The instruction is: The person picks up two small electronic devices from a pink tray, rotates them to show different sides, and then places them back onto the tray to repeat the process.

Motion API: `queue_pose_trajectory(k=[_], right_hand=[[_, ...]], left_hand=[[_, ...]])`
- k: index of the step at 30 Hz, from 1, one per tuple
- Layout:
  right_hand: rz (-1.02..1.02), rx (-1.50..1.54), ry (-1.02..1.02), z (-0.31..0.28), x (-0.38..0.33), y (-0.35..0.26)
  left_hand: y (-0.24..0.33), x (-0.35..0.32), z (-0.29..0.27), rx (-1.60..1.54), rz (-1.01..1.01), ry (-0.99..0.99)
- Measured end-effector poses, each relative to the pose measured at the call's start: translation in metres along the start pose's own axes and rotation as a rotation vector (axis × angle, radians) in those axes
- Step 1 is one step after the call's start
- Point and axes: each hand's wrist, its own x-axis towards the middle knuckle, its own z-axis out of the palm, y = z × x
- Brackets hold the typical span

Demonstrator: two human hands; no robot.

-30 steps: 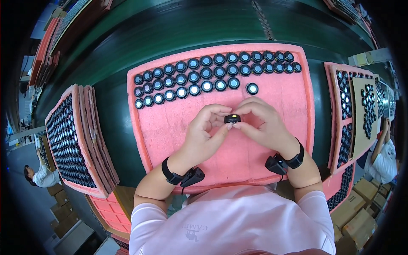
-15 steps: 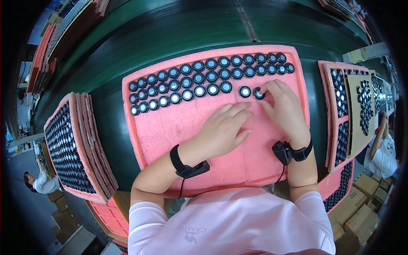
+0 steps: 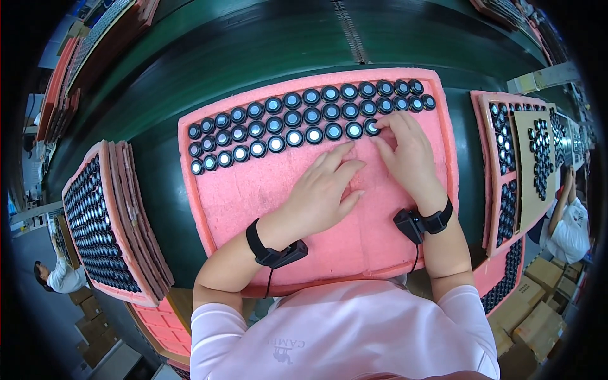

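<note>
While the left hand [image 3: 323, 190] lies flat with fingers spread on the pink foam tray [image 3: 253, 196], the right hand [image 3: 408, 152] presses its fingertips on a round black cap [image 3: 372, 127], lying face-up, ending the third row, just left of them.

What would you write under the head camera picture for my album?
Right hand presses a round black part into a pink foam tray; left hand rests flat.
</note>
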Motion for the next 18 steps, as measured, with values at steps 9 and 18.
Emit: queue_pose_trajectory(k=[9,18], right_hand=[[-0.017,0.011,0.038,-0.013,-0.001,0.003],[0.202,-0.067,0.132,-0.118,-0.038,0.05]], left_hand=[[0.004,0.002,-0.001,-0.027,0.022,-0.034],[0.012,-0.001,-0.008,-0.124,-0.014,-0.083]])
